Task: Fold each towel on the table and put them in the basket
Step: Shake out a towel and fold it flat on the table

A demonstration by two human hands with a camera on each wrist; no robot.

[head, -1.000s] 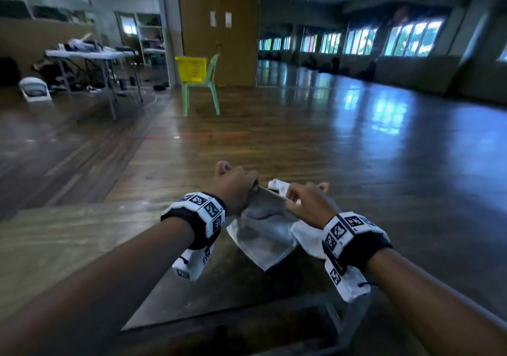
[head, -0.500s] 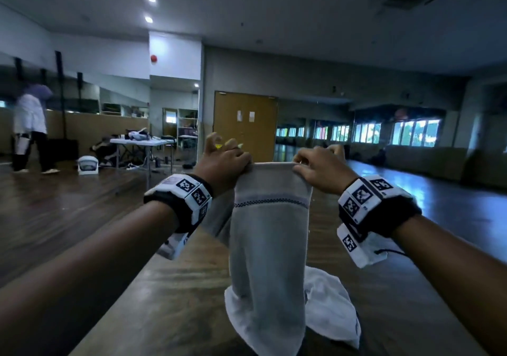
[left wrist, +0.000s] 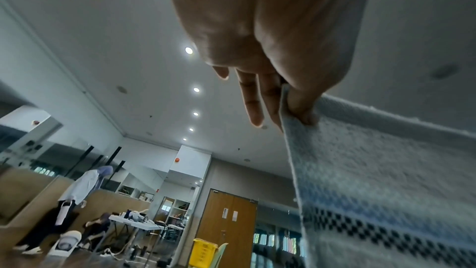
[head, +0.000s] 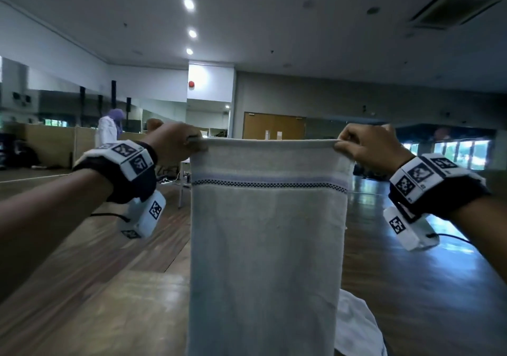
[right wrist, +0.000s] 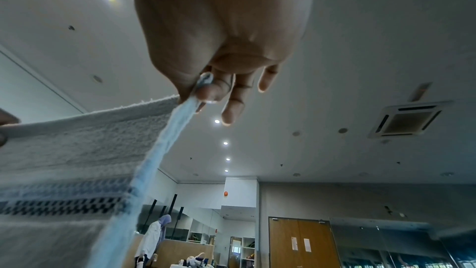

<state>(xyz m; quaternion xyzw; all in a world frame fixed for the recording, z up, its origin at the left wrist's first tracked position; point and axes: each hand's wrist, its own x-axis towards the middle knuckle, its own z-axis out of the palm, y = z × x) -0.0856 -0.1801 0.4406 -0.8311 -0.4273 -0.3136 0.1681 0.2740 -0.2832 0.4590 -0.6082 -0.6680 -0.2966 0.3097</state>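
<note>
A pale grey towel [head: 267, 246] with a dark checkered stripe hangs full length in front of me, its top edge stretched level. My left hand [head: 175, 143] pinches the top left corner [left wrist: 298, 113] between thumb and fingers. My right hand [head: 365, 147] pinches the top right corner [right wrist: 201, 89]. A second white towel [head: 356, 325] lies crumpled on the wooden table [head: 109, 314], partly hidden behind the hanging one. The yellow basket [left wrist: 203, 252] sits on a green chair far across the room, seen in the left wrist view.
A person in a white coat [head: 108, 130] stands far left by a wooden partition. A white folding table [left wrist: 134, 223] with clutter stands behind. Wooden double doors [head: 274, 126] are at the back. Open wooden floor lies around the table.
Both hands have lifted the towel from the table to face height and pulled its top edge apart until it is taut. My view has tilted upward.
</note>
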